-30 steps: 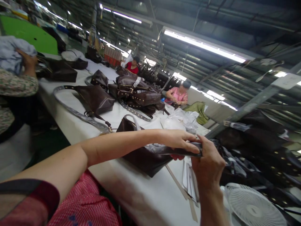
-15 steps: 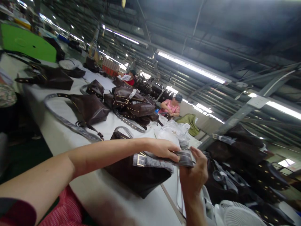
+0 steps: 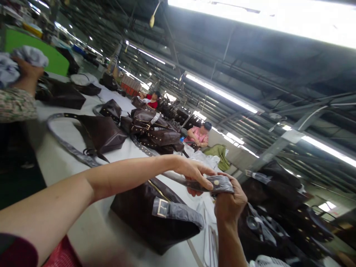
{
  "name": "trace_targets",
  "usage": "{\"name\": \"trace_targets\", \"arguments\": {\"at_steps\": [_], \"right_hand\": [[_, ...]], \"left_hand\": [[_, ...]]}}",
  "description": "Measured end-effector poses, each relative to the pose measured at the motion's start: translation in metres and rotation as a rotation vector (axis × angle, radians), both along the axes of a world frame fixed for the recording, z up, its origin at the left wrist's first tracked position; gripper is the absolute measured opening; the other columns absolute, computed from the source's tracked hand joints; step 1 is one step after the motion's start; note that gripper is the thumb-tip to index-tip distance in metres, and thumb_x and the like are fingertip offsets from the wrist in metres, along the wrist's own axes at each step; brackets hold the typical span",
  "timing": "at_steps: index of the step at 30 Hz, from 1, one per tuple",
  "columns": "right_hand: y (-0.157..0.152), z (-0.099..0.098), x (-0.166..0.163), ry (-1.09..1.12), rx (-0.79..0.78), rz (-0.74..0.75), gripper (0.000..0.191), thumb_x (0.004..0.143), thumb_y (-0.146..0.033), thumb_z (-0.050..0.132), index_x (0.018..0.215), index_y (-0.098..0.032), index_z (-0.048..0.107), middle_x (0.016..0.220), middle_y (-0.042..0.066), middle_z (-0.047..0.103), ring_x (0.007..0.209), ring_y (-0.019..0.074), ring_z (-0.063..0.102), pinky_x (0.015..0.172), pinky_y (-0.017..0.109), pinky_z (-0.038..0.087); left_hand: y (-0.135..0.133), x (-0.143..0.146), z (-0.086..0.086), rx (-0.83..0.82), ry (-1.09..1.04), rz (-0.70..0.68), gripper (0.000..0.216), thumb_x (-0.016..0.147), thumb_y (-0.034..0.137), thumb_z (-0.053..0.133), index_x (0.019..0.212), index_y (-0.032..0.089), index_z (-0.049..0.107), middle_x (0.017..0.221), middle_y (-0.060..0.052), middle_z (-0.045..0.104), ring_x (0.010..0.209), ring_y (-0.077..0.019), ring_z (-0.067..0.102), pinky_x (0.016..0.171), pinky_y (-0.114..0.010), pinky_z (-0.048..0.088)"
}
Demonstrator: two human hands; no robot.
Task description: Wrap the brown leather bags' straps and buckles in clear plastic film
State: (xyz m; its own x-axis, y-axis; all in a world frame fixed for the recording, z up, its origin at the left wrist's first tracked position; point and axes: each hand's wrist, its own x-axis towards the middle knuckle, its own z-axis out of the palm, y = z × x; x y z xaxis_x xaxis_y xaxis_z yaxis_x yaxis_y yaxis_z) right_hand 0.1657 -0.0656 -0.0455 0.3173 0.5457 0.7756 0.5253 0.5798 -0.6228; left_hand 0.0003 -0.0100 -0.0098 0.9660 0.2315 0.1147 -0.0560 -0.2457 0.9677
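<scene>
Both my hands hold the plastic-wrapped strap (image 3: 222,183) of a dark brown handbag (image 3: 150,218) that lies on the white table (image 3: 55,163) just below them. My left hand (image 3: 194,174) pinches the strap from above and beneath. Fingers of my right hand (image 3: 230,202) are closed round the strap's end, where a round stud shows. A wrapped flap with a metal buckle (image 3: 162,207) rests on the bag's side.
Several more brown handbags (image 3: 155,131) and a long wrapped strap (image 3: 69,150) lie farther up the table. A person's sleeve (image 3: 15,104) and hand with grey cloth are at the left; two people sit beyond. Dark bags (image 3: 280,207) pile at the right.
The view has tilted up and left. My hands lifted the strap end higher off the bag, and a stud on it now faces up. The person at the left raised a cloth.
</scene>
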Motion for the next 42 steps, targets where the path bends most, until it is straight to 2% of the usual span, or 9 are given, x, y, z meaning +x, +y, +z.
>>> {"name": "trace_targets", "arguments": {"at_steps": [5,12,15,22,25,29,32,37,42], "right_hand": [[0.032,-0.009,-0.021,0.425,-0.008,0.333,0.015,0.069,-0.026,0.055,0.080,-0.017,0.059,0.071,-0.001,0.062,0.062,0.0161,0.061,0.059,0.030,0.051],[0.021,0.022,-0.007,-0.609,0.179,-0.009,0.033,0.077,-0.021,0.053,0.109,-0.020,0.062,0.111,0.010,0.065,0.108,0.0257,0.059,0.096,0.044,0.044],[0.018,0.037,-0.004,-0.942,0.262,-0.120,0.035,0.082,-0.018,0.044,0.113,-0.019,0.061,0.109,0.013,0.065,0.101,0.0256,0.061,0.087,0.041,0.047],[0.027,0.027,-0.025,-0.416,0.107,-0.186,0.029,0.070,-0.027,0.052,0.095,-0.016,0.064,0.082,0.008,0.067,0.075,0.0245,0.060,0.070,0.036,0.045],[0.036,0.015,-0.036,-0.106,-0.003,0.011,0.027,0.064,-0.025,0.056,0.089,-0.016,0.064,0.078,0.004,0.064,0.071,0.0205,0.057,0.066,0.032,0.044],[0.048,0.003,-0.047,0.219,-0.163,0.333,0.028,0.064,-0.029,0.058,0.089,-0.016,0.060,0.072,0.001,0.061,0.059,0.0159,0.054,0.057,0.029,0.045],[0.046,0.003,-0.046,-0.048,-0.152,0.247,0.027,0.067,-0.028,0.057,0.091,-0.016,0.062,0.076,0.004,0.063,0.066,0.0195,0.058,0.062,0.034,0.049],[0.033,0.022,-0.040,-0.991,0.195,-0.009,0.037,0.077,-0.014,0.046,0.110,-0.019,0.061,0.106,0.011,0.066,0.099,0.0248,0.060,0.085,0.038,0.048],[0.034,0.025,-0.046,-0.911,0.133,-0.093,0.030,0.077,-0.020,0.046,0.102,-0.017,0.062,0.091,0.010,0.067,0.082,0.0245,0.061,0.069,0.034,0.047]], "left_hand": [[0.004,-0.006,-0.003,0.000,-0.075,0.099,0.048,0.067,0.050,0.077,0.091,0.020,0.049,0.062,0.003,0.060,0.053,-0.0147,0.061,0.049,-0.026,0.054],[0.013,-0.012,0.015,-0.019,-0.060,0.244,0.033,0.067,0.039,0.076,0.075,0.015,0.055,0.057,0.002,0.058,0.048,-0.0124,0.057,0.045,-0.024,0.049],[0.014,-0.012,0.017,-0.083,-0.092,0.241,0.039,0.063,0.043,0.080,0.074,0.015,0.055,0.057,0.001,0.060,0.049,-0.0126,0.058,0.046,-0.024,0.050],[0.010,-0.027,-0.001,-0.178,-0.167,0.170,0.058,0.058,0.061,0.079,0.084,0.020,0.049,0.056,0.003,0.060,0.047,-0.0132,0.057,0.043,-0.022,0.046],[0.010,-0.036,-0.004,-0.100,-0.134,0.114,0.055,0.059,0.059,0.079,0.084,0.020,0.049,0.058,0.005,0.058,0.049,-0.0129,0.056,0.043,-0.022,0.044],[0.012,-0.044,-0.012,-0.002,-0.234,0.245,0.050,0.060,0.056,0.079,0.075,0.017,0.051,0.057,0.008,0.050,0.046,-0.0062,0.044,0.043,-0.018,0.035],[0.014,-0.048,-0.018,0.056,-0.240,0.332,0.044,0.062,0.052,0.076,0.073,0.015,0.054,0.057,0.007,0.049,0.048,-0.0056,0.041,0.043,-0.018,0.030],[0.011,-0.054,-0.012,0.093,-0.150,0.426,0.038,0.066,0.048,0.075,0.071,0.016,0.056,0.058,0.006,0.052,0.052,-0.0076,0.047,0.046,-0.019,0.035],[0.006,-0.064,-0.007,-0.041,-0.055,0.298,0.052,0.066,0.064,0.071,0.082,0.019,0.051,0.058,0.003,0.057,0.049,-0.0121,0.055,0.046,-0.023,0.045]]}}
